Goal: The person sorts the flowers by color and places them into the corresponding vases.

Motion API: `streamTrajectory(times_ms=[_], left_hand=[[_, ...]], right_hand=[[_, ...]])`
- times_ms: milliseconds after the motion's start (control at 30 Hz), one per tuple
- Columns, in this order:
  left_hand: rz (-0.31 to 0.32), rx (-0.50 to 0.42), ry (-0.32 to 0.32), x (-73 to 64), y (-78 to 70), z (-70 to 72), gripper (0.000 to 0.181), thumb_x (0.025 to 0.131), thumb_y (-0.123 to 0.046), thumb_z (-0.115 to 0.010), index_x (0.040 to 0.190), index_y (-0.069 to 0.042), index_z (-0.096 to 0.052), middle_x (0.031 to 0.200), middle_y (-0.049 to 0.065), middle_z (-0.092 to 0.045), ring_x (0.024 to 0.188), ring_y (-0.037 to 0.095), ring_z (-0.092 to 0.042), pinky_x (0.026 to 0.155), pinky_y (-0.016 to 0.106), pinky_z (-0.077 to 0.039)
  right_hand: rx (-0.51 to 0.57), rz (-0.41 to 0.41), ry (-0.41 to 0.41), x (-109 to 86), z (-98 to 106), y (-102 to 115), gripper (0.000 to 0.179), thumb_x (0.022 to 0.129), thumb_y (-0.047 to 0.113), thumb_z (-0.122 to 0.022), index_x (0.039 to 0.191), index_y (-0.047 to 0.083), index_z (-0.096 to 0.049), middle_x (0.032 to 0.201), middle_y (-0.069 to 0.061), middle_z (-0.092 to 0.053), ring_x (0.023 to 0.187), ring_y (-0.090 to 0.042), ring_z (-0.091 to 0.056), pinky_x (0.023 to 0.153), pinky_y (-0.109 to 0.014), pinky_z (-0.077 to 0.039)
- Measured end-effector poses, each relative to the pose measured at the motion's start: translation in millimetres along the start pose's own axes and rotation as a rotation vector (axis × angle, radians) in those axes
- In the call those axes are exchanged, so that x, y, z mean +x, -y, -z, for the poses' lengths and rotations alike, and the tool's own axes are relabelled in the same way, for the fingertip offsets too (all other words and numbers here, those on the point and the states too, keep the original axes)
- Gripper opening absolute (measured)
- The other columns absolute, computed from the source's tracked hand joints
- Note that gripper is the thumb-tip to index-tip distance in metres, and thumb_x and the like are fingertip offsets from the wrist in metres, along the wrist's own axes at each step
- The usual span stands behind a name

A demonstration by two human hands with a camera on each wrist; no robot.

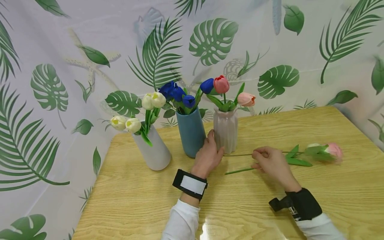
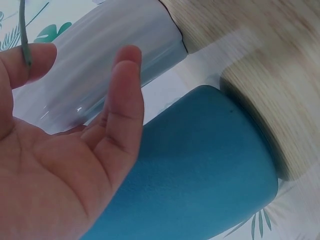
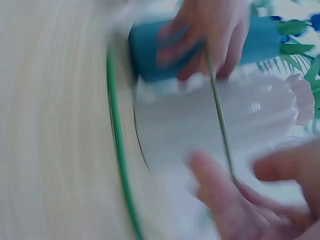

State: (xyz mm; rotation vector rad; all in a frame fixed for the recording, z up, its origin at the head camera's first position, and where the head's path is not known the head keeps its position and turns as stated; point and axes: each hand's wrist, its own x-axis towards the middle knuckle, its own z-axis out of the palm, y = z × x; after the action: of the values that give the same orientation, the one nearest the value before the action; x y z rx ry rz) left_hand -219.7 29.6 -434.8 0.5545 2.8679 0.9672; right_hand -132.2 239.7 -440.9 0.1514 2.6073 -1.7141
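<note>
My right hand (image 1: 271, 163) pinches a thin flower stem (image 3: 220, 112) between thumb and finger, level above the table. The stem's bare end reaches my left thumb (image 2: 42, 62). My left hand (image 1: 208, 153) is between the blue vase (image 1: 190, 133) and the ribbed white vase (image 1: 225, 133), fingers fairly straight and beside the ribbed one. A second, greener stem (image 1: 238, 171) lies under my right hand. Past that hand, to the right, are leaves (image 1: 298, 162) and a blurred pink bloom (image 1: 333, 151); a whitish bloom (image 1: 312, 145) is partly hidden by leaves.
Pink tulips (image 1: 221, 84) stand in the ribbed vase and blue flowers (image 1: 177, 94) in the blue one. At left, a smooth white vase (image 1: 154, 150) holds cream tulips (image 1: 133, 125). A leaf-print cloth (image 1: 240, 43) hangs behind the wooden table (image 1: 144, 206).
</note>
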Motion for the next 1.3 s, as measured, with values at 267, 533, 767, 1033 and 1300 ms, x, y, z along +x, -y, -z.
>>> streamTrajectory(times_ms=[267,533,767,1033,1300], left_hand=[[0.003,-0.014,0.010,0.3,-0.6,1.7,0.070,0.102,-0.031,-0.054,0.157,-0.007,-0.017,0.146,0.024,-0.045,0.119,0.038,-0.060,0.087,0.052,-0.053],[0.008,-0.014,0.023,0.7,-0.8,2.4,0.069,0.102,-0.030,-0.053,0.157,-0.006,-0.017,0.147,0.024,-0.044,0.118,0.037,-0.060,0.087,0.050,-0.054],[0.013,-0.015,0.023,1.5,0.2,1.2,0.069,0.102,-0.030,-0.053,0.157,-0.007,-0.017,0.146,0.023,-0.045,0.118,0.037,-0.060,0.086,0.051,-0.054],[0.015,-0.010,0.018,1.2,1.2,0.9,0.070,0.102,-0.030,-0.053,0.157,-0.008,-0.017,0.146,0.023,-0.046,0.117,0.037,-0.061,0.086,0.051,-0.054],[-0.009,-0.013,0.026,1.4,2.7,1.5,0.069,0.102,-0.029,-0.054,0.156,-0.008,-0.017,0.144,0.024,-0.046,0.115,0.039,-0.061,0.087,0.052,-0.053]], right_hand=[[0.845,-0.135,-0.174,0.5,-25.8,1.6,0.023,0.105,0.017,-0.050,0.122,0.005,-0.042,0.101,0.003,-0.070,0.078,-0.009,-0.072,0.069,-0.022,-0.057],[1.086,-0.339,-0.287,-0.2,-28.5,3.0,0.018,0.107,0.022,-0.042,0.120,0.015,-0.032,0.086,0.002,-0.070,0.072,-0.009,-0.069,0.068,-0.020,-0.056],[1.052,-0.261,-0.285,1.3,-26.2,-3.4,0.060,0.108,0.024,-0.039,0.157,0.018,-0.007,0.079,0.001,-0.070,0.064,-0.009,-0.068,0.061,-0.022,-0.056],[1.067,-0.079,-0.196,0.2,-28.0,1.0,0.017,0.105,0.016,-0.049,0.115,0.010,-0.036,0.089,0.000,-0.070,0.066,-0.008,-0.068,0.062,-0.021,-0.056],[1.052,0.140,-0.283,-8.8,-32.1,21.1,0.020,0.102,0.006,-0.053,0.113,0.005,-0.037,0.091,-0.006,-0.075,0.063,-0.014,-0.070,0.060,-0.024,-0.057]])
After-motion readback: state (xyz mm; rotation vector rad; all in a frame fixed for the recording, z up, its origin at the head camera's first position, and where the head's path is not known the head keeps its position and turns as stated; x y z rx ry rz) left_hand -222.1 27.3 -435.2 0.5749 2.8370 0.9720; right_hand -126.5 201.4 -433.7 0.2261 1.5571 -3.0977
